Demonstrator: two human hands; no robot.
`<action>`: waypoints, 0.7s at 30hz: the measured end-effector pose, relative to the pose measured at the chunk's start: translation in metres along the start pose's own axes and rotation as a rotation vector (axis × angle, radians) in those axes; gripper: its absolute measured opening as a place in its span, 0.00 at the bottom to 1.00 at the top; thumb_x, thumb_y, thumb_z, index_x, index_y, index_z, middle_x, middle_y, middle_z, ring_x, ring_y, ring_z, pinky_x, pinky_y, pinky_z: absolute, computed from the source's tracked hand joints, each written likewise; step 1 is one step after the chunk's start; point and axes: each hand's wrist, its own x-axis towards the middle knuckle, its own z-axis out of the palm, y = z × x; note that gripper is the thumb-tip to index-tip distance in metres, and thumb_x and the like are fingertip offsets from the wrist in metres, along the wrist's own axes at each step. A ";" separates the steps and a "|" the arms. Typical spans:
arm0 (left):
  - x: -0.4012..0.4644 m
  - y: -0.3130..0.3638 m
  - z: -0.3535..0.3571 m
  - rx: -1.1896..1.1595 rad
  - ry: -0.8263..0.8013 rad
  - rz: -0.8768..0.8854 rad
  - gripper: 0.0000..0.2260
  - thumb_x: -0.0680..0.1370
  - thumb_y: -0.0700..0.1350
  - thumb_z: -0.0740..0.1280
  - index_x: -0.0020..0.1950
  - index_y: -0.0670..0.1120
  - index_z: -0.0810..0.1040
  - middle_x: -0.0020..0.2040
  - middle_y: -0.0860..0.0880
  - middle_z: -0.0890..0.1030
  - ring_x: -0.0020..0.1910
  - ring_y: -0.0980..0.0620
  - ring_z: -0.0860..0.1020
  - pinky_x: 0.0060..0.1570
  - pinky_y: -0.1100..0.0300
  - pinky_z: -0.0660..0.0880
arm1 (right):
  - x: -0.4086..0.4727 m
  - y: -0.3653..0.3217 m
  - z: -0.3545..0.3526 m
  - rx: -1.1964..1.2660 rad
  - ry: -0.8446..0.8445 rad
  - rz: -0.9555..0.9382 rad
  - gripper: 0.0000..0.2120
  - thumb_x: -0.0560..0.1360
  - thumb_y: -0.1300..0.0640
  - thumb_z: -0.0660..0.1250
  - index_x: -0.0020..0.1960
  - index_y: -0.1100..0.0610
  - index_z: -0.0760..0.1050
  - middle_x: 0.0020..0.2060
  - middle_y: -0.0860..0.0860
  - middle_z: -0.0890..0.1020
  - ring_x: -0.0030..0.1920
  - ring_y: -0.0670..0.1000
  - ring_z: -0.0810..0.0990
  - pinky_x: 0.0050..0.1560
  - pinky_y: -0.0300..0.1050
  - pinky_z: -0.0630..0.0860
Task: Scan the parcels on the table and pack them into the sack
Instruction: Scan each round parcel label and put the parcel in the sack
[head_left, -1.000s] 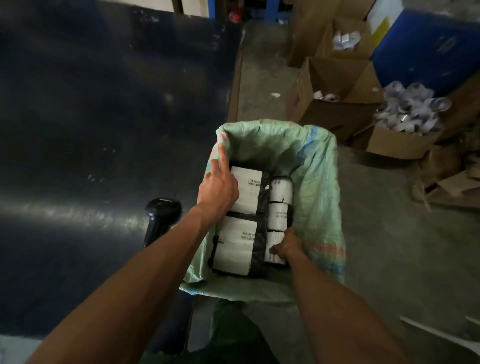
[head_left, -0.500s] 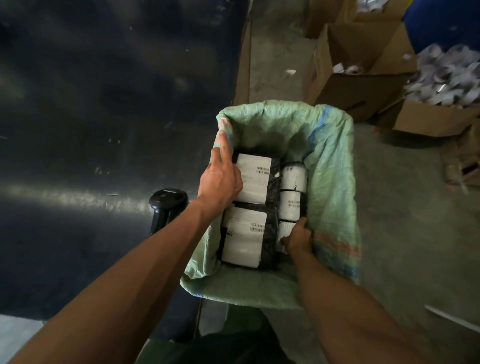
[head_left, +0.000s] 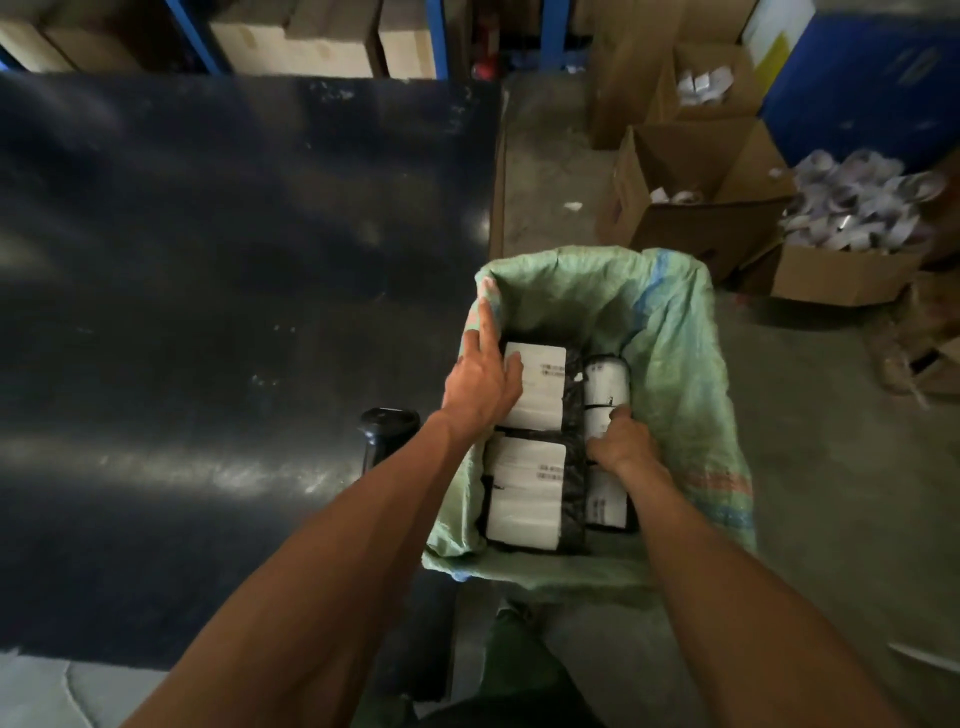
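1. Far left: dark worktop (head_left: 208, 312), glossy, running up to blue shelving with cardboard cartons behind it.
2. At the worktop's right edge, close to the sack: black handheld scanner (head_left: 389, 423), head up, partly hidden by the left forearm.
3. Just right of the worktop: green woven sack (head_left: 670, 332), mouth folded wide open, a blue stripe down its far right wall and coloured bands on the near right rim.
4. Inside the sack, left column: two flat black parcels with large white labels, far parcel (head_left: 543, 384) and near parcel (head_left: 524, 493), lying end to end and touching.
5. Inside the sack, right column: rolled parcels (head_left: 605, 379) wrapped in white labels, lined up one after another against the flat ones.
6. Left hand (head_left: 480, 384): reaching into the sack, fingers straight and spread wide, index finger along the sack's left wall, the rest lying flat on the far parcel's label.
7. Right hand (head_left: 618, 444): down in the right column, fingers curled over the middle rolled parcel, gripping it.
8. Far right, on the concrete floor: open cardboard boxes (head_left: 691, 208), one heaped with small white rolled items; contents too small to identify further.
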 end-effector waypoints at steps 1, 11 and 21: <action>-0.001 -0.003 -0.003 -0.034 -0.036 -0.007 0.35 0.83 0.53 0.58 0.82 0.49 0.41 0.73 0.38 0.64 0.59 0.31 0.76 0.56 0.43 0.74 | -0.008 -0.009 -0.007 0.029 0.041 -0.026 0.33 0.77 0.51 0.70 0.76 0.59 0.62 0.68 0.65 0.74 0.66 0.66 0.76 0.64 0.54 0.75; -0.030 -0.138 -0.064 0.097 0.144 0.054 0.37 0.79 0.63 0.45 0.80 0.40 0.60 0.74 0.34 0.66 0.72 0.34 0.66 0.74 0.40 0.60 | -0.118 -0.147 -0.033 0.142 0.464 -0.402 0.19 0.78 0.45 0.67 0.66 0.52 0.72 0.62 0.55 0.77 0.62 0.58 0.78 0.61 0.54 0.76; -0.069 -0.284 -0.067 0.354 -0.087 0.078 0.33 0.82 0.59 0.41 0.82 0.41 0.53 0.81 0.39 0.49 0.80 0.37 0.49 0.78 0.43 0.44 | -0.187 -0.219 0.098 -0.042 0.140 -0.285 0.29 0.79 0.42 0.67 0.75 0.48 0.63 0.65 0.57 0.73 0.64 0.60 0.77 0.62 0.52 0.74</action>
